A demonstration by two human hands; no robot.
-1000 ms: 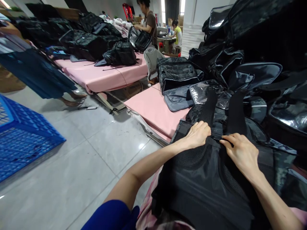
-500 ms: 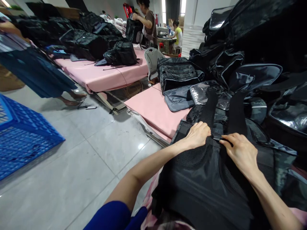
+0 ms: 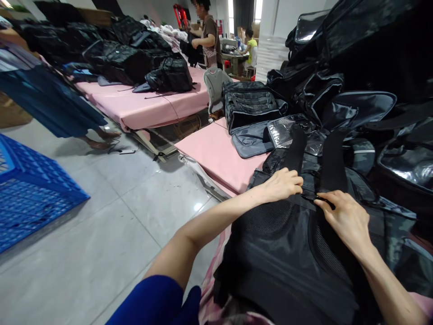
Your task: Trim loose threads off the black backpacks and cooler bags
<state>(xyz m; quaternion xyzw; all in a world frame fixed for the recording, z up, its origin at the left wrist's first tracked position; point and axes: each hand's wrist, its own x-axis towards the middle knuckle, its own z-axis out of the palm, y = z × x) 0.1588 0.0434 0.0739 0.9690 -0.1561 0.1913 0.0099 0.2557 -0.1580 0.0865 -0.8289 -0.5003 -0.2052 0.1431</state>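
Observation:
A black backpack [image 3: 287, 253] lies in front of me, its back panel with mesh padding facing up. Two wide shoulder straps [image 3: 333, 158] stretch away from me across the pile. Both hands are at the panel's upper part, near the bases of the straps. My left hand [image 3: 282, 184] is closed in a pinch by the left strap. Just to its right, my right hand [image 3: 348, 216] pinches a narrow dark strip [image 3: 309, 197] between thumb and forefinger. Whether that strip is a zipper or webbing is too small to tell.
Camouflage backpacks [image 3: 252, 106] are heaped ahead and to the right on the pink-covered table [image 3: 216, 144]. A second pink table [image 3: 142, 106] carries more backpacks. On the floor at left is a blue plastic crate [image 3: 37, 194]. A grey chair [image 3: 216, 85] and other people stand beyond.
My left hand has shifted slightly right and up; my right hand has moved a little right and down. The far co-worker has lowered the dark bag they held.

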